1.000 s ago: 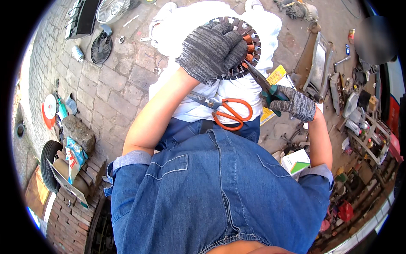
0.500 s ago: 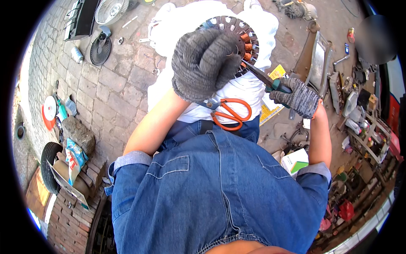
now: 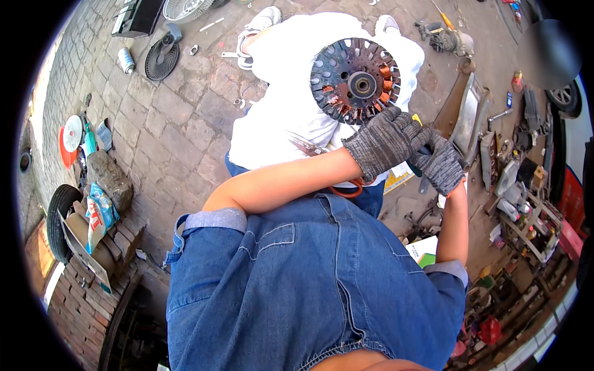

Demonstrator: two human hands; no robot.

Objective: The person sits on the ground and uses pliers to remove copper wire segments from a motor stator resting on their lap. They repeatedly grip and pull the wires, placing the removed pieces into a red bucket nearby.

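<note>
A round motor stator [image 3: 328,68] lies on the white cloth [image 3: 272,123] over my lap. Copper coils remain in some of its slots, and ragged copper ends show along its near edge. My left hand [image 3: 385,143], in a grey knit glove, is closed just below the stator, against my right hand; what its fingers hold is hidden. Gloved alike, my right hand [image 3: 440,166] grips green-handled pliers [image 3: 425,150], whose jaws are covered by the left hand. Orange-handled scissors [image 3: 348,190] lie on my lap, mostly hidden under my left forearm.
Left on the paving are a black fan [image 3: 163,57], a spray can [image 3: 126,60], a stone block [image 3: 110,179] and a tyre [image 3: 60,222]. Metal parts [image 3: 455,42] and a bent metal frame [image 3: 461,117] lie to the right, beside a cluttered rack [image 3: 532,229].
My left hand has left the stator's middle and moved right and nearer, meeting my right hand. The pliers have come away from the stator, whose face is now uncovered.
</note>
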